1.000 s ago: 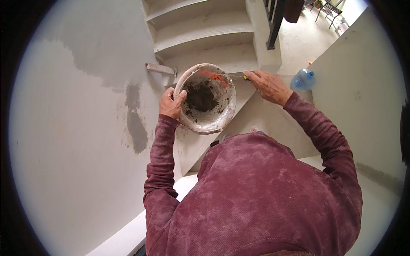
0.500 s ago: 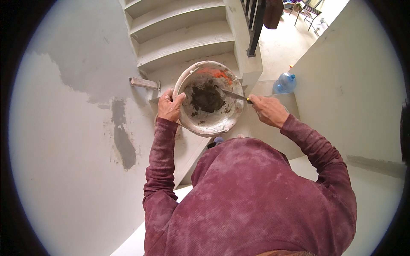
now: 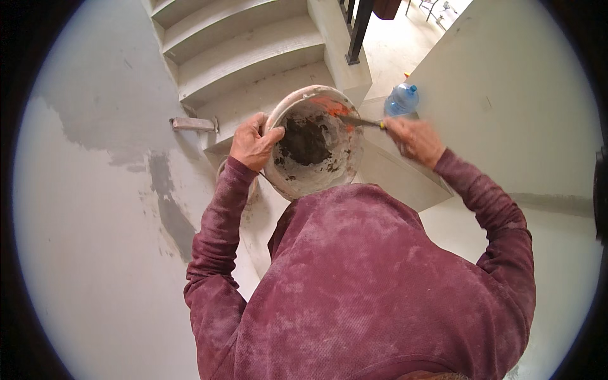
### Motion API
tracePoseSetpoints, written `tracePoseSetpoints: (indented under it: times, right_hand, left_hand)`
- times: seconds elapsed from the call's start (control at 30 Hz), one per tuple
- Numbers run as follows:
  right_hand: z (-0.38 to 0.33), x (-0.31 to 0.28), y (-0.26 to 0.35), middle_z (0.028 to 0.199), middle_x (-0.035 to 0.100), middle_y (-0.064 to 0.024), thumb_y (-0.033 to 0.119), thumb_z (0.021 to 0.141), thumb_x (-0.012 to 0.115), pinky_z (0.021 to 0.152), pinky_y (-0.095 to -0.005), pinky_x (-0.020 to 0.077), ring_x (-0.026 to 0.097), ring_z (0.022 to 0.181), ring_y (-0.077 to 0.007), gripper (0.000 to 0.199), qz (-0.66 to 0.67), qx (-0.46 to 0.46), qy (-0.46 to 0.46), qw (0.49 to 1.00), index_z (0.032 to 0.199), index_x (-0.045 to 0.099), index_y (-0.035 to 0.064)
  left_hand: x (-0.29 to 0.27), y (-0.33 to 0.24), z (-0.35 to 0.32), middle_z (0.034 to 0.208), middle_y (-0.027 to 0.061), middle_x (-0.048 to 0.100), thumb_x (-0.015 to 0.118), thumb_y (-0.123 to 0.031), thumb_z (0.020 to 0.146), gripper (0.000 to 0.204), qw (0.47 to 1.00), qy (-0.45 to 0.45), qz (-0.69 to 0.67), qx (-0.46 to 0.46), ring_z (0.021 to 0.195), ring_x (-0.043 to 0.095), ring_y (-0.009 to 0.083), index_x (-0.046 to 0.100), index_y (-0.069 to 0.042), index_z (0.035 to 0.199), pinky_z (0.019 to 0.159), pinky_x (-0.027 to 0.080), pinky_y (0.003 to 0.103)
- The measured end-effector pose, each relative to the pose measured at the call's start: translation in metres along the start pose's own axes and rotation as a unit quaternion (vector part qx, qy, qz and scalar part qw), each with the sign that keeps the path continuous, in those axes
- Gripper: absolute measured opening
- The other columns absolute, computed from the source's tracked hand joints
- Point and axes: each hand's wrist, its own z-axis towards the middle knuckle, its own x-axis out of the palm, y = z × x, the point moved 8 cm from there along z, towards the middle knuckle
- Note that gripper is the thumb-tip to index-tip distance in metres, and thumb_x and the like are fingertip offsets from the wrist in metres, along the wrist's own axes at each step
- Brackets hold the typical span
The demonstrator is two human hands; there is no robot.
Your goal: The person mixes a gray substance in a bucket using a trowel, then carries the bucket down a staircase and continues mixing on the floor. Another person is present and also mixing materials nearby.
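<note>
A plaster-smeared bucket [image 3: 347, 166] with orange patches inside its far wall is held in front of me. Dark grey wet plaster [image 3: 305, 142] sits in its bottom. My left hand [image 3: 253, 142] grips the bucket's left rim, thumb over the edge. In my right hand [image 3: 417, 140], slightly blurred, is the handle of a putty knife [image 3: 362, 121]. The knife's blade reaches over the right rim, close to the far right inner wall; I cannot tell whether it touches. The bucket's opening is tilted, and my body covers its lower edge.
Pale stairs [image 3: 247, 47] rise ahead, with a dark railing post [image 3: 360, 31] on their right. A whitish long-handled tool [image 3: 193, 124] lies at the step's left end. A blue plastic bottle [image 3: 402, 100] stands ahead right. The left wall [image 3: 95, 209] bears grey plaster patches.
The putty knife has moved from the plaster up toward the bucket's far right wall. My right hand has shifted right, and the bucket tilts more. The whole view has turned slightly.
</note>
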Motion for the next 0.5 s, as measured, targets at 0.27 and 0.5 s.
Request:
tracePoseSetpoints:
  times: [0.27, 0.5]
  right_hand:
    - [-0.002, 0.014, 0.054, 0.08, 0.053, -0.014, 0.01, 0.081, 0.049, 0.051, -0.0397, 0.0456, 0.057, 0.06, -0.0301, 0.041, 0.034, 0.093, -0.003, 0.995, 0.12, 0.04, 0.0094]
    - [0.032, 0.043, 0.056, 0.078, 0.051, -0.0136, 0.009, 0.077, 0.051, 0.047, -0.04, 0.0451, 0.057, 0.058, -0.0274, 0.061, -0.062, 0.102, 0.055, 0.991, 0.134, 0.028, 0.0132]
  left_hand:
    - [0.0, 0.008, 0.008, 0.056, 0.0053, 0.044, 0.062, -0.026, 0.071, 0.029, 0.999, 0.0, 0.026, 0.033, 0.054, 0.042, 0.0125, 0.05, 0.0, 0.07, 0.051, 0.038, 0.029]
    - [0.007, 0.008, 0.017, 0.054, 0.0068, 0.042, 0.061, -0.027, 0.07, 0.03, 0.998, 0.017, 0.024, 0.058, 0.052, 0.042, 0.015, 0.048, -0.001, 0.066, 0.05, 0.038, 0.031]
